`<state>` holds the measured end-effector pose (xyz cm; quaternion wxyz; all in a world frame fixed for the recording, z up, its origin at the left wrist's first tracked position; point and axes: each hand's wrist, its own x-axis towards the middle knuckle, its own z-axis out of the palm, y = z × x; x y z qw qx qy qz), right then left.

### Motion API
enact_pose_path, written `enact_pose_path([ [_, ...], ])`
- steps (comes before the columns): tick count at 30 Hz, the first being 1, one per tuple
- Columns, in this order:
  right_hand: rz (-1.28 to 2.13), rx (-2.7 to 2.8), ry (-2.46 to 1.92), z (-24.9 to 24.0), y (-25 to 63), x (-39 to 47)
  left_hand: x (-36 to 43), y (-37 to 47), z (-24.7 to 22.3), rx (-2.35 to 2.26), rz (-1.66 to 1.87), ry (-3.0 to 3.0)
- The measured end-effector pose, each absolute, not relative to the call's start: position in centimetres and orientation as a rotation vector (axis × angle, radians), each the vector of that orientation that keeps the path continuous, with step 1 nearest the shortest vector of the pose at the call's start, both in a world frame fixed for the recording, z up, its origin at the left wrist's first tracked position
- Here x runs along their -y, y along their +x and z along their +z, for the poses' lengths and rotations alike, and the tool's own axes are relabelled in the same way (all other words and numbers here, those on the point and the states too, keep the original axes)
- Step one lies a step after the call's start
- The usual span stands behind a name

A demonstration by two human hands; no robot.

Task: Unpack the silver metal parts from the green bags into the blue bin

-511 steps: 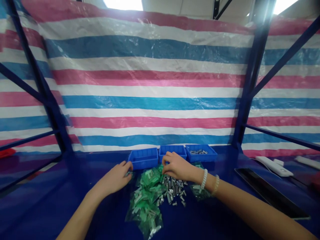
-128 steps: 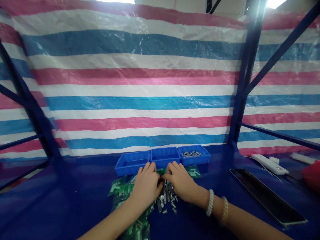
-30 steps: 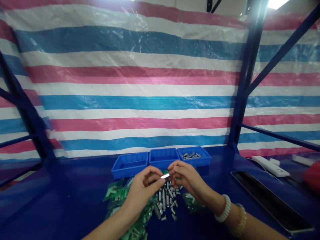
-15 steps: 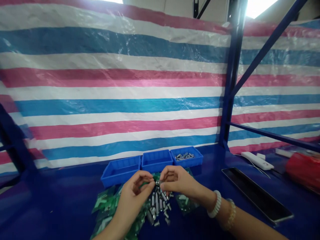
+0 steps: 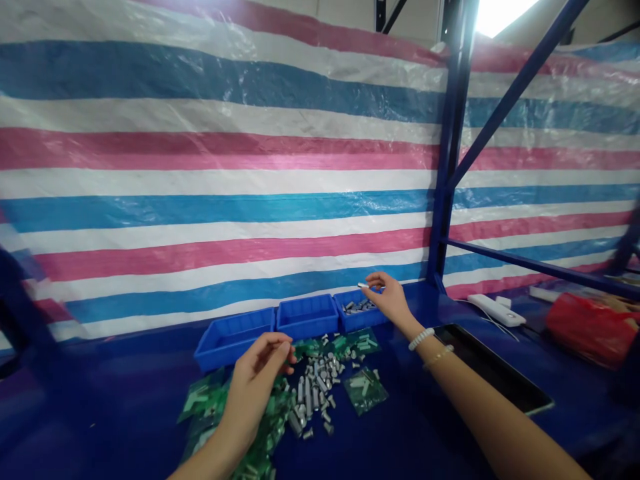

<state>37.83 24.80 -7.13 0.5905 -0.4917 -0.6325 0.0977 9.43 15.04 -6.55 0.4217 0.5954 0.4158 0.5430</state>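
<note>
My right hand is raised over the right blue bin. Its thumb and fingertips pinch a small silver metal fastener, too small to tell whether it is a screw or a pin. That bin has several similar metal pieces in it. Lower down, my left hand hovers at the left side of a heap of loose metal screws and cylinders. The left fingers are curled with the thumb against them; anything between them is hidden. Under and beside this hand lie green-tinted plastic bags.
Two more blue bins, a left one and a middle one, stand in the same row. Another small bag lies right of the heap. Farther right are a black tablet-like slab, a white power strip and a red bag.
My right hand has left the left hand above the heap, moving up and right to the right bin with a metal fastener. The left hand stays near the heap, slightly lower left.
</note>
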Motion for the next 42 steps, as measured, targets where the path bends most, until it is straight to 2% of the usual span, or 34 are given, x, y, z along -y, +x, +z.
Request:
enact_pose_path([
  [6,0.047,1.691,-1.125,-7.8,36.0,-23.7,-14.9,9.5,-6.5,-1.008,1.352,1.402],
  [11,0.08,2.114,-0.891,-7.8,30.9,-19.9,-15.0,9.5,-6.9,-0.979,1.389,1.351],
  [15,0.026,2.461,-0.888,-8.1,28.6,-18.1,-15.0,9.5,-6.8,-0.98,1.391,1.368],
  [26,-0.312,2.487,-1.153,-8.1,28.4,-18.3,-14.8,9.7,-6.3,-0.993,1.39,1.403],
  [32,-0.083,2.303,-1.349,-9.3,27.3,-19.0,-14.3,10.0,-6.5,-0.98,1.376,1.449],
  [39,0.107,2.162,-1.307,-8.5,28.2,-19.3,-14.2,10.1,-6.5,-0.979,1.373,1.463],
  [42,0.46,2.015,-1.13,-7.4,29.3,-18.3,-14.3,10.0,-6.4,-0.981,1.395,1.443],
])
